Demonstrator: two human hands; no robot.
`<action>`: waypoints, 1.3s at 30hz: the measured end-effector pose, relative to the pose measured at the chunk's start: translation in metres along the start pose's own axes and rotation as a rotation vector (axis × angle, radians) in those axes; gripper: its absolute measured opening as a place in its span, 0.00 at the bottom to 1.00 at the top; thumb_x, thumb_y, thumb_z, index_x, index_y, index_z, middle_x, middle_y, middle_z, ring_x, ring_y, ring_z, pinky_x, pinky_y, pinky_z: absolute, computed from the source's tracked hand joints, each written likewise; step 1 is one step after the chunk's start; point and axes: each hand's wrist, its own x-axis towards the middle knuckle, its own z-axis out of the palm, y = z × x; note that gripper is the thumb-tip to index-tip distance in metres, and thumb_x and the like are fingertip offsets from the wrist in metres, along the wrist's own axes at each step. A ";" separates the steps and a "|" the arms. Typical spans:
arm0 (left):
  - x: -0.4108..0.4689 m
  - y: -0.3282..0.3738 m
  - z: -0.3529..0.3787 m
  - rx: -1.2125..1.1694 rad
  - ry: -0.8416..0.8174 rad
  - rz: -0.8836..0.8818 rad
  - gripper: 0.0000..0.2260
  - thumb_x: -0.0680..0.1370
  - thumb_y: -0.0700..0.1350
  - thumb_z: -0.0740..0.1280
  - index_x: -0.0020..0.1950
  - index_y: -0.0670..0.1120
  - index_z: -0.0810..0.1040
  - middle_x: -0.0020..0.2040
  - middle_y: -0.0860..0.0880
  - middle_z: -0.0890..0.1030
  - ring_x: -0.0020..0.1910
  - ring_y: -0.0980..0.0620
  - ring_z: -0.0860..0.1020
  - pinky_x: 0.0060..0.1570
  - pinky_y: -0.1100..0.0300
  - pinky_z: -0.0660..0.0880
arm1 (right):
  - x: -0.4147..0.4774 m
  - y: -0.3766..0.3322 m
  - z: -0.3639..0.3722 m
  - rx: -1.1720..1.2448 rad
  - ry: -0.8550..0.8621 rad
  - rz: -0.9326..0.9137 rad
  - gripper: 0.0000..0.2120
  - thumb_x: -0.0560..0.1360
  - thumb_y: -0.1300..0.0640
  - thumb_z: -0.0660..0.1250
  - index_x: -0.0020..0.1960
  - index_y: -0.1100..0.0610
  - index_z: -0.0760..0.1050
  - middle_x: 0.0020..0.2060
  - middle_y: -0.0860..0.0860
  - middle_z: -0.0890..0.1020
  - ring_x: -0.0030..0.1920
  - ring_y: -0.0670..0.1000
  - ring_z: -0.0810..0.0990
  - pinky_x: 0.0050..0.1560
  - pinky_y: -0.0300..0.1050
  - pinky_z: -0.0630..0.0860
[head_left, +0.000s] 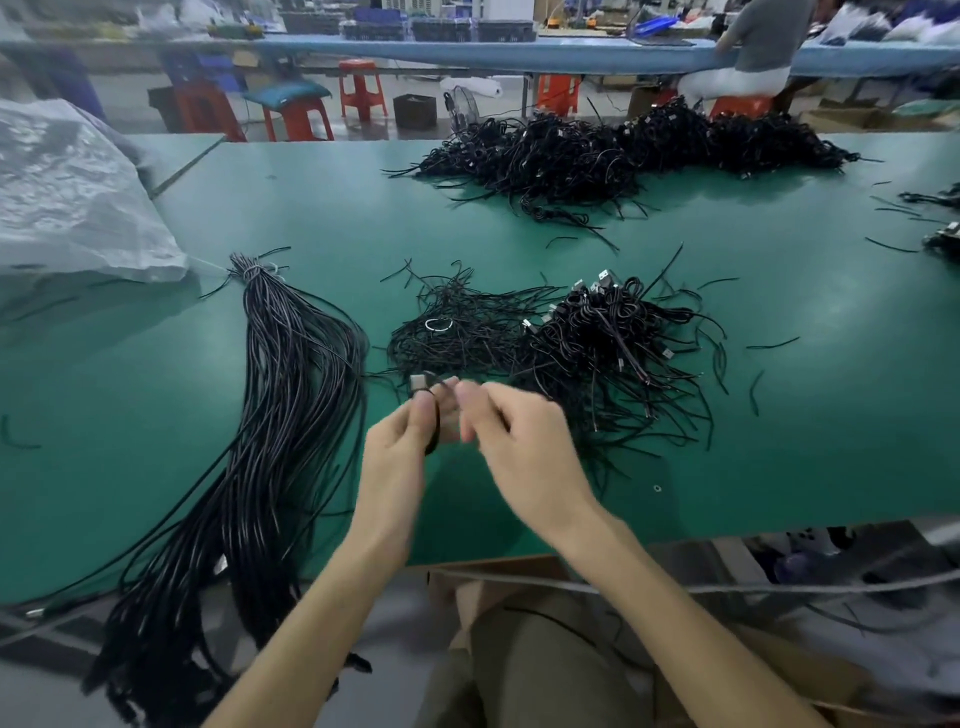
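**Green bench, cable-coiling station: small coil held by one pinch, could spring open**

Head view. Workshop hall. A green table (779, 415) runs left to right, with red stools and a seated person (753, 47) at a far bench. On the table:
- a far heap of black cables (623, 145)
- mid-table, a pile of thin ties (457, 332) touching a pile of finished coils (613, 338) on its right
- a long cable bundle (291, 395) at left, draped over the near edge
- a grey plastic bag (67, 197) far left

The left hand (400, 447) is above the near middle of the table. Its thumb and fingers are curled round a small coiled cable (434, 415), and the cable's metal plug (418, 383) sticks up past the thumb. The right hand (524, 441) is just beside it, fingers bent toward the coil. It is blurred, so I cannot tell whether it pinches a tie or nothing.

Risks, as judged:
- Only one pinch holds the coil. If the thumb slackens, the loops likely spring apart.
- A tie set loose or off-centre could slide off.
- The plug end stands free and could snag stray ties below.
- A dropped coil lands close to the near edge and may fall into the cardboard box (498, 587) under it.
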 end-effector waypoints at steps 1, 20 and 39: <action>0.002 0.002 0.004 -0.283 -0.025 -0.118 0.19 0.87 0.49 0.55 0.65 0.38 0.78 0.57 0.47 0.86 0.59 0.55 0.83 0.61 0.58 0.77 | -0.007 0.001 0.007 0.011 -0.036 0.002 0.21 0.85 0.48 0.60 0.34 0.52 0.72 0.24 0.46 0.74 0.25 0.46 0.71 0.29 0.38 0.67; -0.009 0.014 0.007 -0.441 -0.298 -0.108 0.14 0.83 0.48 0.59 0.43 0.42 0.76 0.36 0.46 0.79 0.38 0.49 0.81 0.38 0.61 0.80 | -0.011 0.021 -0.006 -0.010 -0.275 0.145 0.28 0.73 0.47 0.76 0.69 0.42 0.69 0.50 0.44 0.83 0.41 0.48 0.79 0.49 0.47 0.79; -0.002 0.016 -0.023 0.603 -0.261 0.173 0.13 0.77 0.57 0.65 0.43 0.53 0.86 0.46 0.44 0.81 0.51 0.48 0.75 0.52 0.54 0.72 | -0.013 0.022 -0.004 -0.099 -0.195 0.046 0.08 0.76 0.58 0.73 0.53 0.49 0.79 0.40 0.46 0.72 0.42 0.41 0.74 0.45 0.31 0.69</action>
